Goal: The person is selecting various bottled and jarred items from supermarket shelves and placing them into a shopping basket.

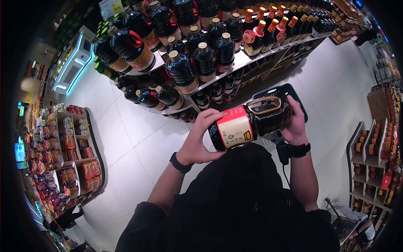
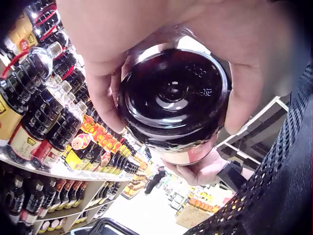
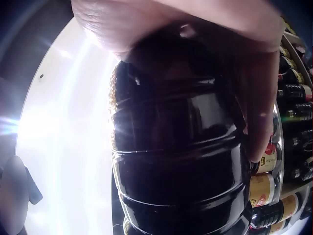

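A large dark soy sauce bottle [image 1: 235, 128] with a red and cream label and a tan handle lies on its side in front of the person's body. The left hand [image 1: 200, 136] grips its base end, thumb on the near side and fingers over the far side. Around the neck end curls the right hand [image 1: 295, 124]; the cap is hidden there. In the left wrist view the round dark base of the bottle [image 2: 173, 93] faces the camera between thumb and fingers. Ribbed dark plastic of the bottle [image 3: 181, 142] fills the right wrist view, under the right hand [image 3: 205, 24].
A tiered shelf [image 1: 241, 63] of similar dark bottles stands just ahead. Beyond the right hand is a dark tray-like object [image 1: 299, 101]. Packaged goods fill a shelf [image 1: 79, 147] at left, and another rack [image 1: 369, 159] stands at right. White floor tiles [image 1: 130, 147] lie between.
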A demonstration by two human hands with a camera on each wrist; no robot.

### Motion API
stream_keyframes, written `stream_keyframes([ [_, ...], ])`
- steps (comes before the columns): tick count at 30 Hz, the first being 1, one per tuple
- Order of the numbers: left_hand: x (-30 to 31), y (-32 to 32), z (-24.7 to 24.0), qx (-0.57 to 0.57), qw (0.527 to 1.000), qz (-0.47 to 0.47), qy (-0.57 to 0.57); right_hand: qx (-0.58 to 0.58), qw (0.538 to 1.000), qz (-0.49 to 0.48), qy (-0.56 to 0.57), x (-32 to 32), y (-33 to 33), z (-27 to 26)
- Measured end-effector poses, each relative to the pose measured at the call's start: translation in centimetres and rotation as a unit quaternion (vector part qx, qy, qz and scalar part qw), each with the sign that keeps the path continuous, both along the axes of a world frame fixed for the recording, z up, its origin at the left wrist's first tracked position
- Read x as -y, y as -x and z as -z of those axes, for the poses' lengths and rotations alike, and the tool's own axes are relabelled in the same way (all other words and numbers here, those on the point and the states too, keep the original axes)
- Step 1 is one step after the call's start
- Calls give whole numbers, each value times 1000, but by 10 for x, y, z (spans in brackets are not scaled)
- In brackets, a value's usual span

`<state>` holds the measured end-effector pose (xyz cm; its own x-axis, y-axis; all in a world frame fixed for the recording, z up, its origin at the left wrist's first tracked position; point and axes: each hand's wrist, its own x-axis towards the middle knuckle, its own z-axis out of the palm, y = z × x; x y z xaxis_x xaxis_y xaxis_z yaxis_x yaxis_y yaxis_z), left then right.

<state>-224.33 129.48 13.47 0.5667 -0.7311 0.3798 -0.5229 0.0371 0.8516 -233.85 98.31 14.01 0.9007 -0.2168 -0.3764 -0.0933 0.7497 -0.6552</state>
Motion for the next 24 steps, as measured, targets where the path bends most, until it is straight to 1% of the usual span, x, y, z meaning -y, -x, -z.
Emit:
stream_keyframes([
  [2, 0, 3, 9, 23, 1000, -7, 12, 36, 999, 21, 16, -3, 3, 4],
  [5, -1, 6, 15, 23, 999, -27, -1, 90, 994, 38, 47, -3, 12, 14],
  [6, 0, 9, 16, -65, 998, -23, 15, 111, 992, 37, 50, -4, 14, 14],
  [8, 2, 13, 18, -236, 970, -14, 49, 146, 987, 31, 57, -6, 16, 14],
  [9, 1, 12, 20, -354, 933, 10, 62, 162, 985, 28, 59, -8, 16, 14],
  [10, 0, 12, 22, -468, 880, 35, 74, 176, 982, 25, 62, -9, 17, 14],
  [11, -1, 11, 24, -573, 813, 60, 84, 191, 979, 23, 65, -9, 18, 14],
  [15, -6, 10, 24, -613, 781, 116, 33, 213, 973, 24, 82, -12, 21, 23],
  [18, -6, 12, 21, -561, 825, 60, 32, 233, 970, 6, 67, -17, 17, 23],
  [19, -5, 13, 26, -533, 844, 48, 47, 240, 969, 1, 66, -20, 15, 21],
  [21, -1, 15, 35, -473, 877, 26, 78, 216, 975, -4, 51, -20, 14, 20],
  [24, -2, 18, 29, -457, 887, 6, 73, 162, 986, -12, 39, -19, 15, 19],
])
